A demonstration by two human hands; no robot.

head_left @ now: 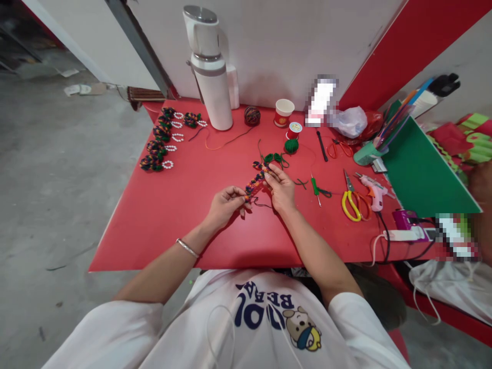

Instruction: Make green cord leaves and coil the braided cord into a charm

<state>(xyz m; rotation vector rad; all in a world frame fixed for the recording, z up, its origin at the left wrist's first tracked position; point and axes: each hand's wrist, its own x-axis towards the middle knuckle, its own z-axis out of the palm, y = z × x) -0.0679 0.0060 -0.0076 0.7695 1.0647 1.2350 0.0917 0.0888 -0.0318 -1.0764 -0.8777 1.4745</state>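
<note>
A multicoloured crocheted strip lies stretched between both hands over the red table. My left hand pinches its near end, fingers closed. My right hand grips its far end, fingers curled round it. A dark thread trails from the strip onto the table. Green yarn pieces and a small green yarn ball lie just beyond my right hand.
Several finished crocheted flowers with bead rings line the far left. A white flask, a yarn ball, a paper cup, a crochet hook, yellow scissors, a glue gun and green board are also there.
</note>
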